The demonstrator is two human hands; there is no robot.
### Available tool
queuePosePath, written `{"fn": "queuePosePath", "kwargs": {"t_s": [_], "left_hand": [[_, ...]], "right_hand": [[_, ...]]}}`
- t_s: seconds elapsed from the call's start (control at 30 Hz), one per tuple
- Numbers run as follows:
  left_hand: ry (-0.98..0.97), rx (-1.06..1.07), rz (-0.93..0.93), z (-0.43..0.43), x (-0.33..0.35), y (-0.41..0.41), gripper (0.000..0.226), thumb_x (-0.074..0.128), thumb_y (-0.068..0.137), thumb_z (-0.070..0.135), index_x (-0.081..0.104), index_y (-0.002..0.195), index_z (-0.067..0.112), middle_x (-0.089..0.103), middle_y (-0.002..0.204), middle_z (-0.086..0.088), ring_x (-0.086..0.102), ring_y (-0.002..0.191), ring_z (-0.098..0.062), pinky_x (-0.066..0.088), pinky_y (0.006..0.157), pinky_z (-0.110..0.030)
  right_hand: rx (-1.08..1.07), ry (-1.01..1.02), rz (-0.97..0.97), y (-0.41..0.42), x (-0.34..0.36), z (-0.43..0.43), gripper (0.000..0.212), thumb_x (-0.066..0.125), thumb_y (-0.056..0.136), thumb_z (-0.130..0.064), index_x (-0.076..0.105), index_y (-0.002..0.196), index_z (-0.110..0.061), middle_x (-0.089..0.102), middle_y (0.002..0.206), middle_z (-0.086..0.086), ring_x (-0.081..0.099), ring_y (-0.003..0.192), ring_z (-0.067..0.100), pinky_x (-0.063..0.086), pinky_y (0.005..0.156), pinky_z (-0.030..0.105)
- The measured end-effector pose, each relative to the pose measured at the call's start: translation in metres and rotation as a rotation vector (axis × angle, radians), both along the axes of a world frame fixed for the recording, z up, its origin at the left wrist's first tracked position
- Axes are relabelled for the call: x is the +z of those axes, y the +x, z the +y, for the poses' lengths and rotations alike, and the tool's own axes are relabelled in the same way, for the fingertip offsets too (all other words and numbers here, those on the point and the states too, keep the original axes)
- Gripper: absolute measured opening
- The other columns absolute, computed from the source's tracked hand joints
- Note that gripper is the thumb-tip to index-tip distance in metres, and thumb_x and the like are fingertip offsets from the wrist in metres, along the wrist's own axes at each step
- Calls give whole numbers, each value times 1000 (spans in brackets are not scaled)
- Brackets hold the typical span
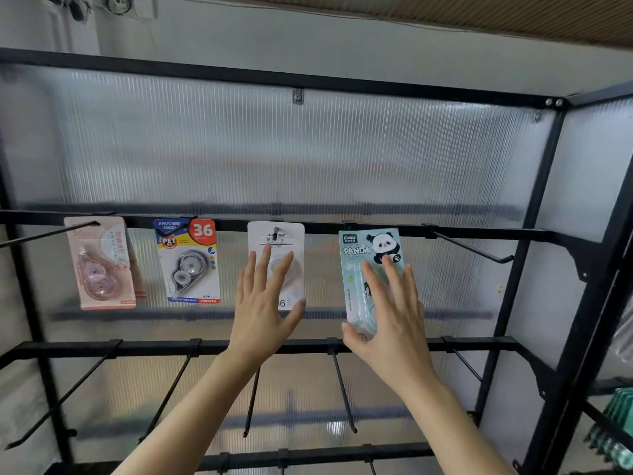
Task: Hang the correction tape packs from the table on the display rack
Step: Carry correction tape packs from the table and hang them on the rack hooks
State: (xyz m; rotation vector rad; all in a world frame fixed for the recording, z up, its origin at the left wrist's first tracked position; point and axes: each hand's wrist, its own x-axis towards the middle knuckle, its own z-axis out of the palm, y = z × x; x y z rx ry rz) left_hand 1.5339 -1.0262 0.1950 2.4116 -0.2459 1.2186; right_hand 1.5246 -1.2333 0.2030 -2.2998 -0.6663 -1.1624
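**Both hands flat on two hanging packs**

Two bare forearms rise from the bottom edge toward the display rack. In front of them, a lower rail carries a row of black pegs that point out toward the viewer.

The left hand lies against the white pack. Its grip is slack, with fingers straight and spread over the clear blister and the thumb out to the right near the bottom edge, curled round nothing. The right hand rests the same way on the panda pack. Its fingers lie straight up the front and its thumb touches the lower left corner, so the grip is flat rather than clasped.

All four correction tape packs sit in one row under the upper rail, printed faces toward the viewer and long axes up and down. The white pack hangs straight, and a peg tip shows through the hole at its top. The panda pack leans a little, its bottom edge swung to the right and its top just under the rail. Whether a peg passes through it cannot be told. To the left hang the blue pack, marked 36, which tips slightly, and the pink pack at the end of the row. Right of the panda pack another peg slants outward.

Behind everything stands a ribbed translucent back panel, with a pale wall above the rack's top bar.
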Motion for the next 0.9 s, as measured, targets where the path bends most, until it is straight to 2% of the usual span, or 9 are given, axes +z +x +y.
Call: {"fn": "queuePosePath", "kwargs": {"t_s": [0.07, 0.17, 0.3, 0.4, 0.47, 0.6, 0.73, 0.9], "left_hand": [[-4, -10, -3, -1, 0, 1, 69, 36, 83, 58, 13, 145, 38, 5, 159, -3, -15, 143, -10, 6, 114, -46], [-10, -19, 4, -1, -1, 3, 68, 36, 83, 58, 12, 145, 39, 3, 159, -2, -13, 144, -11, 6, 114, -46], [-18, -18, 5, -1, -4, 4, 70, 36, 83, 58, 12, 145, 38, 4, 160, -3, -10, 145, -15, 9, 115, -48], [-13, -18, 27, -1, -6, 3, 71, 36, 82, 60, 8, 145, 41, 2, 160, -2, -11, 145, -14, 7, 115, -46], [-12, -15, 43, -1, -8, 3, 72, 35, 82, 61, 5, 145, 43, 1, 160, 0, -12, 145, -14, 5, 115, -44], [-17, -13, 64, -1, -13, 2, 72, 34, 81, 61, 4, 144, 44, 0, 159, 1, -12, 145, -13, 3, 114, -42], [-31, -11, 65, 2, -13, 0, 71, 33, 81, 64, 6, 143, 45, 1, 159, 1, -12, 144, -12, 1, 114, -42], [-10, 18, 62, 3, -16, -10, 70, 33, 83, 62, 11, 145, 40, 7, 159, -3, -3, 146, -19, 6, 115, -43]], "right_hand": [[18, 16, 50, 0, -1, 0, 87, 63, 72, -44, 21, 146, -27, 25, 154, 14, 6, 140, 34, 16, 102, 48], [58, 54, 109, 9, -2, 5, 87, 67, 75, -42, 22, 148, -27, 21, 156, 13, 2, 141, 31, 13, 104, 47], [28, 30, 154, 34, -2, 19, 90, 73, 76, -40, 14, 142, -33, 19, 156, 15, 7, 143, 40, 23, 106, 55], [-30, -9, 193, 49, 0, 27, 90, 74, 78, -34, 18, 148, -26, 16, 157, 15, 7, 143, 45, 27, 106, 60], [-57, -27, 250, 56, 3, 32, 88, 70, 82, -35, 18, 152, -21, 6, 160, 10, -2, 144, 42, 23, 109, 58], [-87, -59, 317, 64, 9, 39, 89, 64, 86, -41, 7, 152, -23, -8, 160, 4, -13, 145, 37, 18, 114, 53], [-73, -90, 334, 65, 10, 33, 91, 64, 87, -42, 3, 152, -25, -9, 160, 4, -12, 145, 35, 16, 115, 53], [-104, -101, 323, 47, 9, 15, 88, 52, 93, -47, -13, 148, -26, -15, 159, 4, -14, 146, 31, -1, 117, 45]]}}
